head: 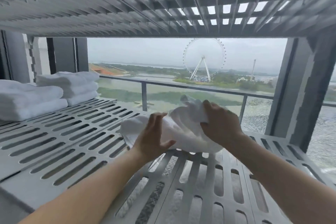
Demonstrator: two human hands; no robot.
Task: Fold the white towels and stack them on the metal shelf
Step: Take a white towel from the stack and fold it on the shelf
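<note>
A crumpled white towel (183, 129) lies on the slotted metal shelf (72, 138), near its middle. My right hand (221, 123) grips the towel's upper right part, fingers curled into the cloth. My left hand (154, 136) rests flat against the towel's near left side, fingers spread. Two stacks of folded white towels sit at the shelf's far left: a nearer stack (27, 100) and a farther stack (76, 85).
Another slotted shelf (163, 2) runs close overhead. A grey upright post (298, 87) stands at the right. Behind the shelf are a window, a balcony railing (181, 85) and a distant Ferris wheel. Bare shelf surface lies between the stacks and my hands.
</note>
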